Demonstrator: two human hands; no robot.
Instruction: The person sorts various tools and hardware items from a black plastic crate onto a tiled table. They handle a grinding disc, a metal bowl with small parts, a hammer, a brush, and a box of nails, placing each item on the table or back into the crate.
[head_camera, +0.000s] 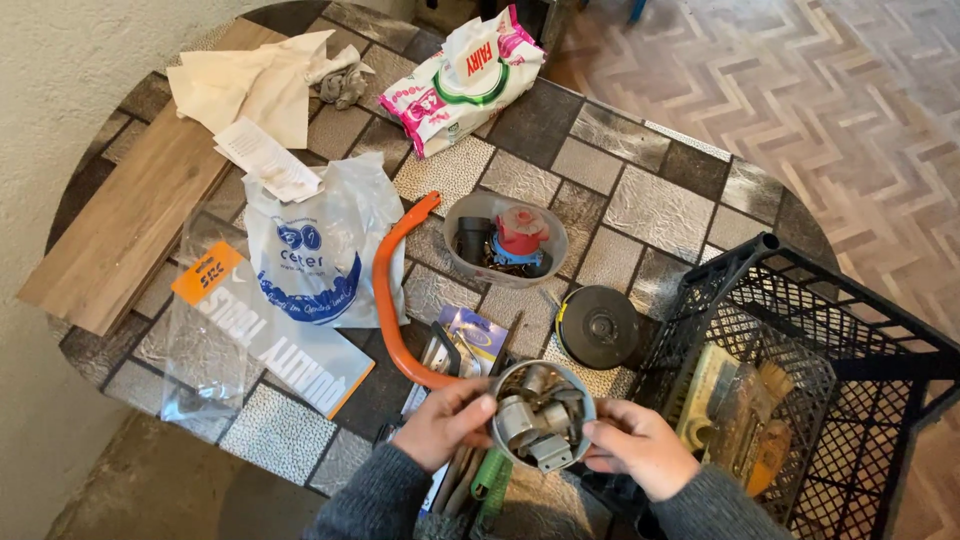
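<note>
A small round tub (541, 413) packed with grey metal fittings sits between both my hands near the table's front edge. My left hand (443, 422) grips its left side, thumb on the rim. My right hand (636, 446) grips its right side. Under the tub lie a green-handled tool (489, 478) and other tools, partly hidden. Behind it lies a blue and purple blister pack (468, 337).
A black mesh crate (838, 330) with brushes stands at the right. An orange curved hacksaw frame (385, 300), a grey bowl of parts (505, 240), a round black tape measure (598, 326), plastic bags (312, 255), a wipes packet (462, 80), crumpled paper (255, 85) and a wooden plank (130, 220) crowd the tiled table.
</note>
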